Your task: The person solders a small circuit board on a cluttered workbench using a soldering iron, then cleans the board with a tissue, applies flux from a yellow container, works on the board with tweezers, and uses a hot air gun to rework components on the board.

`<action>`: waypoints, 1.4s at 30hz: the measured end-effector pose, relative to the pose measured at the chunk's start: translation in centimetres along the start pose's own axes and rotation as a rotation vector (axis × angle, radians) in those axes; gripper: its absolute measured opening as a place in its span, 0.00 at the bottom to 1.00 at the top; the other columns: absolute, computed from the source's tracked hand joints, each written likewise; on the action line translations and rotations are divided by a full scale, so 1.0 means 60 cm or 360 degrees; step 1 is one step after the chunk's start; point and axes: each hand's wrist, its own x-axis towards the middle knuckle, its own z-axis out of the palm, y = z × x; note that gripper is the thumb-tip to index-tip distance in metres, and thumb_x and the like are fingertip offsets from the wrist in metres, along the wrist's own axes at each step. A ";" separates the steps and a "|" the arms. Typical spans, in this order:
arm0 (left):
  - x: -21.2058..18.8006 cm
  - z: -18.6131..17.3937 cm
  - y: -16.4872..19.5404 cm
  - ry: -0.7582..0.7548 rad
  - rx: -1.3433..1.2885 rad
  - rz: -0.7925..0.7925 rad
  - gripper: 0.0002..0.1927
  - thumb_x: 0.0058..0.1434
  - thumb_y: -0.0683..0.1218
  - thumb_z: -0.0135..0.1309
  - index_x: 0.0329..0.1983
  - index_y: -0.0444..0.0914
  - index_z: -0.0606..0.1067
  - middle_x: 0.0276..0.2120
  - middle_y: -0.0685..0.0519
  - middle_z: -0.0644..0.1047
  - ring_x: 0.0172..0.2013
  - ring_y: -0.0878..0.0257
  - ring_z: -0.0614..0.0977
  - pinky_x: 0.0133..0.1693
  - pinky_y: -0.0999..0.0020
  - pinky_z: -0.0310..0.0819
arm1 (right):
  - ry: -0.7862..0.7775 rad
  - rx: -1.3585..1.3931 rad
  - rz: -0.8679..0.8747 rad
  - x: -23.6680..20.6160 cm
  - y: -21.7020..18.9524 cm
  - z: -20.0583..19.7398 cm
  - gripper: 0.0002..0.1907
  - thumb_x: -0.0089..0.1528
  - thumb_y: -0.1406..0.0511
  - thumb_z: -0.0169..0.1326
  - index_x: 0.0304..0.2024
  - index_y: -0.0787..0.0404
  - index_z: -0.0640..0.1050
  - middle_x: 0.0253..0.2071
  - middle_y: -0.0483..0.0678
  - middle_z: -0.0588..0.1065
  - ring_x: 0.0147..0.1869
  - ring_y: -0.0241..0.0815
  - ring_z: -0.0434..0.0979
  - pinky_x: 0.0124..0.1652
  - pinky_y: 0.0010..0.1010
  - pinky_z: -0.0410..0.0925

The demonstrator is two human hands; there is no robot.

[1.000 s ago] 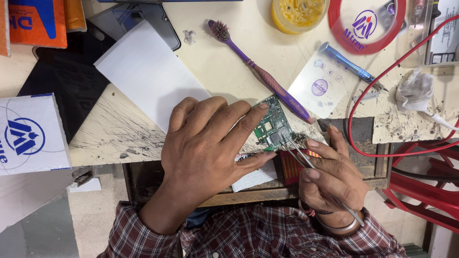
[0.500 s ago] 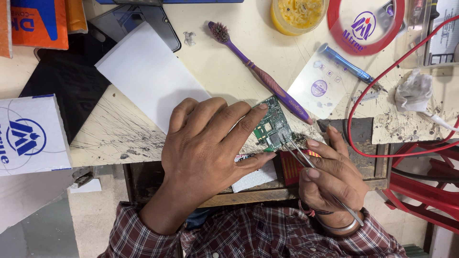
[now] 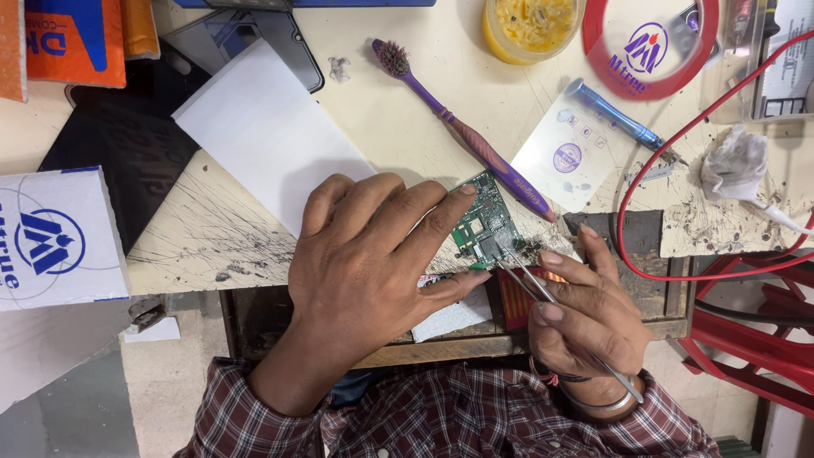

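Head view, looking down at the bench edge.

Right hand [image 3: 585, 318]: fingers curled and pressed together around thin metal tweezers [image 3: 543, 297], pinching them partway along the shaft. The tweezer tips touch the lower right corner of the circuit board [image 3: 483, 225], just past the right fingertips. The rear end of the tweezers runs back over the wrist, by a metal bangle [image 3: 606, 403].

Left hand [image 3: 373, 254]: palm down, fingers spread slightly and stretched out flat. Forefinger tip rests on the top left edge of the circuit board; thumb lies under its lower edge. The board is held between the two at the bench edge, green with small metal parts on its face. The hand covers the board's left part.

Under the left thumb: a white pad [image 3: 454, 318], partly hidden.

Just beyond the left fingers: a white sheet [image 3: 263, 136] lying flat on the scratched bench top [image 3: 203, 237].

Beyond the right fingertips: a purple toothbrush [image 3: 466, 136], lying slantwise, its handle end close to the board's upper right corner. Right of it a clear plastic card [image 3: 568, 153], then a blue pen [image 3: 615, 114]. A red wire [image 3: 644, 178] loops past the right fingers.

Farthest: a yellow jar [image 3: 530, 25] and a red ring [image 3: 649, 47].
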 end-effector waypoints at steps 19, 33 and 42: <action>0.000 -0.001 0.000 0.0026 0.0002 -0.0015 0.35 0.62 0.69 0.61 0.62 0.42 0.78 0.52 0.54 0.78 0.55 0.56 0.74 0.60 0.50 0.61 | -0.0048 -0.0021 0.0019 0.004 -0.006 -0.001 0.09 0.66 0.65 0.60 0.41 0.55 0.71 0.32 0.49 0.77 0.55 0.56 0.83 0.70 0.66 0.64; 0.001 -0.002 0.002 0.0014 0.0005 -0.0018 0.35 0.61 0.69 0.62 0.62 0.43 0.78 0.52 0.55 0.78 0.54 0.57 0.74 0.60 0.51 0.61 | -0.0017 0.0000 -0.0016 0.000 -0.002 0.002 0.09 0.66 0.63 0.59 0.41 0.55 0.71 0.30 0.49 0.77 0.54 0.55 0.83 0.70 0.66 0.65; 0.002 -0.002 0.002 0.0012 0.0010 -0.0003 0.35 0.62 0.69 0.61 0.63 0.42 0.78 0.52 0.55 0.78 0.54 0.57 0.74 0.59 0.51 0.61 | -0.0022 0.0004 -0.0015 0.000 -0.002 0.003 0.09 0.66 0.62 0.59 0.40 0.55 0.71 0.31 0.49 0.77 0.54 0.55 0.83 0.70 0.66 0.65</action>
